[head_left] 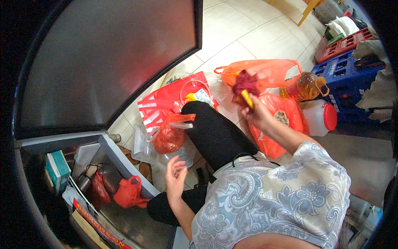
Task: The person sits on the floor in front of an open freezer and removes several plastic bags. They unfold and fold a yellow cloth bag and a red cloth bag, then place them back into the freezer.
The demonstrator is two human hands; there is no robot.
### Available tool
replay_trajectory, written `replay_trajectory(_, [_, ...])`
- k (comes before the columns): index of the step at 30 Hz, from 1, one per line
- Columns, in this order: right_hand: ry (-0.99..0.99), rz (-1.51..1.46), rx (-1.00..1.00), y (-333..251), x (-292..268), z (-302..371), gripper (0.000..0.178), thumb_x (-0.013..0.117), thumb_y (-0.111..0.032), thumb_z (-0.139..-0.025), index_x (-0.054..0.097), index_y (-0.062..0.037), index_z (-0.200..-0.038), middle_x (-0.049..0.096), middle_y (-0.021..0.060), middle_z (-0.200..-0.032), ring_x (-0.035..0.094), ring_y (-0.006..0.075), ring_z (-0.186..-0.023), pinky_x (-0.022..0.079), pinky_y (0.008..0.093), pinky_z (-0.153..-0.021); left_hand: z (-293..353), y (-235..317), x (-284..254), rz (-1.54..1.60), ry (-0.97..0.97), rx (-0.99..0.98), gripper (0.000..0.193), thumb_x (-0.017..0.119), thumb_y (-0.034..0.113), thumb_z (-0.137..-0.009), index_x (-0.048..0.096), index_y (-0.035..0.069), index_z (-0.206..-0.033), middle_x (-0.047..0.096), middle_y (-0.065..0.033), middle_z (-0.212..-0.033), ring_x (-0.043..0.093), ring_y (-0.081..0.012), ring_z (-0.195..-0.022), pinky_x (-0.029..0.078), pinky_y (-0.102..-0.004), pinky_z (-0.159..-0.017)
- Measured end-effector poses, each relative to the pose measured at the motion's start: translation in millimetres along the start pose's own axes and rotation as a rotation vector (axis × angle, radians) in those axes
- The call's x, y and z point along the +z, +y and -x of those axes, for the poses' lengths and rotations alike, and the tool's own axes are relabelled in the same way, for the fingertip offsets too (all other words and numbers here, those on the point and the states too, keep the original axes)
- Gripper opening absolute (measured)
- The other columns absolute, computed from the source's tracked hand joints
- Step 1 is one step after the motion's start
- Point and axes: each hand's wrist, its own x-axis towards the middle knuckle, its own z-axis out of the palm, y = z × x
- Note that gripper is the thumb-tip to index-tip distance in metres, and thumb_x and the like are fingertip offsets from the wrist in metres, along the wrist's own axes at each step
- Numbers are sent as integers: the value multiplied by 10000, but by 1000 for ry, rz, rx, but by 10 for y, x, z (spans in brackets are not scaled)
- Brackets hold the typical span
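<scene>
My right hand (259, 114) is closed round a crumpled dark red cloth-like bundle (245, 81) with a yellow strip at its lower end. That bundle is held up in front of an open orange plastic bag (273, 68) on the floor. My left hand (176, 178) holds nothing, and its fingers are bent but apart. Just beyond it hangs or rests a knotted red plastic bag (168, 139), close to my knee. Below my right forearm lies a filled orange-red bag (280, 114).
On the left a dark cabinet door (112, 54) stands open over an open compartment holding a teal box (58, 168) and small red bags (128, 191). A flat red bag (161, 103) lies ahead. To the right are an oil bottle (309, 86), a white jug (316, 118) and a blue crate (344, 79).
</scene>
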Motion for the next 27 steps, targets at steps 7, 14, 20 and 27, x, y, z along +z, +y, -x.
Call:
replay_trajectory(7, [257, -126, -296, -922, -478, -1188, 281, 507, -319, -995, 562, -63, -1095, 595, 83, -859, 597, 202, -652, 616, 399, -690, 73, -345, -18, 255, 167, -35, 366, 597, 71, -940, 514, 7, -1290, 657, -112, -1017, 642, -163, -810, 530, -289, -736])
replay_trajectory(14, [292, -259, -428, -1098, -651, -2021, 263, 432, -257, -1023, 551, -41, -1115, 631, 143, -939, 642, 248, -680, 615, 438, -717, 151, -469, -32, 292, 225, -87, 310, 596, 92, -947, 549, 8, -1242, 659, -108, -1002, 642, -166, -794, 526, -291, -718])
replay_trajectory(20, [312, -400, -390, -946, -913, -2459, 210, 446, -203, -1012, 549, -61, -1126, 622, 133, -937, 635, 264, -665, 603, 458, -732, 198, -484, -58, 315, 275, -133, 297, 594, 93, -948, 557, 9, -1230, 661, -105, -997, 643, -168, -793, 527, -294, -716])
replay_trajectory(27, [-497, 36, -620, -920, -1718, -3240, 236, 512, -305, -923, 612, -105, -1000, 568, 21, -789, 542, 184, -680, 487, 308, -596, 126, -581, 27, 191, 285, -63, 259, 640, 112, -925, 612, 13, -1162, 660, -61, -987, 629, -124, -821, 527, -266, -733])
